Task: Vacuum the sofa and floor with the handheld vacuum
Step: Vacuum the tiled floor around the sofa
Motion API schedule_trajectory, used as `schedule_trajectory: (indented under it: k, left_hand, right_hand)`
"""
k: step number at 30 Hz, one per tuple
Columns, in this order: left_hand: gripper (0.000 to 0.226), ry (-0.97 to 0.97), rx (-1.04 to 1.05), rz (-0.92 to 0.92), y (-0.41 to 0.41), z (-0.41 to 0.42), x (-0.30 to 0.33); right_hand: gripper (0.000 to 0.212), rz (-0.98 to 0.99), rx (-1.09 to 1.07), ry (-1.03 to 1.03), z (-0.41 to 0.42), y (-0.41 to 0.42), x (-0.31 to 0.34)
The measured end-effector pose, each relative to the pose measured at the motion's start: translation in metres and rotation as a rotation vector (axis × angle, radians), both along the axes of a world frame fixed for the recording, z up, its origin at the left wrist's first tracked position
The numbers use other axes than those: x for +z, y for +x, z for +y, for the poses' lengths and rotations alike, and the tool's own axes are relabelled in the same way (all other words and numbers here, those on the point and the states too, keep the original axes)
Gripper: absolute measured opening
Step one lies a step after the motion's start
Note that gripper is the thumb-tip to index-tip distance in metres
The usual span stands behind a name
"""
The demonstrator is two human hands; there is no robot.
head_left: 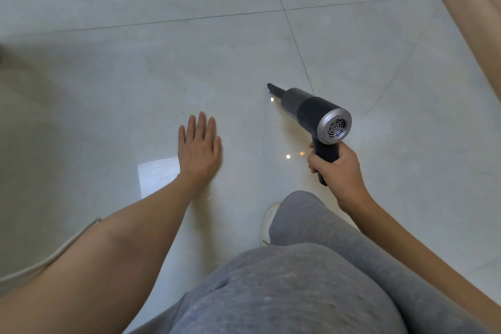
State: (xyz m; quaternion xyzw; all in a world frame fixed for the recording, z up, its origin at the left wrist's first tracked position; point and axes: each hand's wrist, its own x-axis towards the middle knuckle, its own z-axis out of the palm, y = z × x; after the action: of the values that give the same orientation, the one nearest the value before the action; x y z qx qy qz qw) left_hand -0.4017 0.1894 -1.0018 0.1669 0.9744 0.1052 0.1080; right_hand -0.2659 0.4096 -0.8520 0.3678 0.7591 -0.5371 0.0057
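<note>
Head view. A handheld vacuum (314,108) is being held by its dark handle in the right hand (336,168), whose grip is being kept curled tight around the handle, fingers wrapped to the front and thumb to the back. The vacuum is being pointed forward and down to the left, so that its narrow black nozzle (273,89) is being brought to the tiled floor (189,62); whether the tip is actually touching the tile cannot be told. The silver rear cap with its round grille is being turned toward the camera, and the grey body is being shown between cap and nozzle.

The left hand (199,149) is being held out flat, palm down, above or on the floor well to the left of the vacuum; its grip is being kept spread, the fingers straight and side by side, with nothing held. Contact with the tile cannot be told.

A few small dark specks are being shown on the pale tiles around the nozzle and between the two hands. Grey trousers (298,279) and a white shoe (268,221) are being seen at the bottom of the view. A pale cord (54,255) is being seen lying on the floor at lower left, and a beige upholstered edge, perhaps the sofa (471,22), is being cut off at upper right.
</note>
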Motion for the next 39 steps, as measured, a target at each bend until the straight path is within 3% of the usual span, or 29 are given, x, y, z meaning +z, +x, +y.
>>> schedule_trajectory:
  k: [14, 23, 31, 39]
  left_hand:
    - [0.055, -0.001, 0.004, 0.000, 0.000, 0.000, -0.001]
    - [0.055, -0.010, -0.007, 0.014, 0.004, -0.002, -0.002]
    - [0.055, 0.006, -0.024, -0.004, 0.017, -0.003, 0.014]
    - [0.056, 0.013, 0.044, -0.017, 0.026, -0.001, 0.021]
  right_hand:
    - [0.020, -0.068, 0.216, 0.298, -0.007, 0.003, -0.006]
    - [0.020, -0.116, 0.267, 0.206, -0.020, 0.011, -0.008]
    - [0.018, -0.063, 0.055, -0.105, -0.018, 0.005, 0.007]
    - [0.018, -0.057, 0.062, -0.095, -0.021, -0.006, 0.016]
